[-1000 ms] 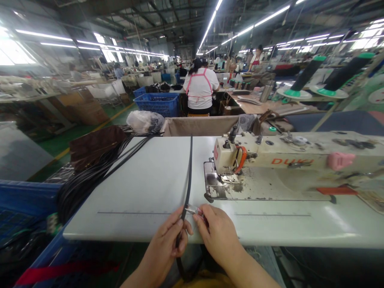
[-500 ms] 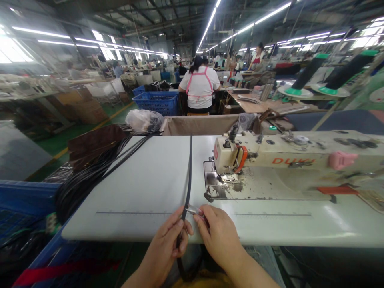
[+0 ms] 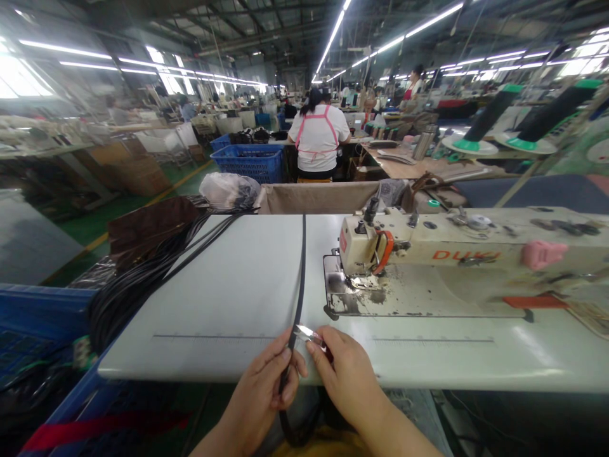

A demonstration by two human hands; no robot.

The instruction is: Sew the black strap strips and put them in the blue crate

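Note:
A long black strap [image 3: 301, 273] runs down the middle of the white sewing table [image 3: 228, 292] and over its near edge. My left hand [image 3: 266, 393] pinches the strap at the table's front edge. My right hand [image 3: 347, 374] holds small metal thread snips [image 3: 307, 332], their blades pointing left and touching the strap just above my left fingers. The lower part of the strap loops down below the table between my arms.
A cream sewing machine [image 3: 428, 254] stands on the right half of the table. A bundle of black straps [image 3: 137, 285] lies over the table's left edge above a blue crate [image 3: 42, 317]. A person in white [image 3: 318, 143] sits ahead, back turned, beside a blue basket [image 3: 250, 163].
The snips' blades have parted slightly at the strap. Both hands stay at the same place on the table's front edge.

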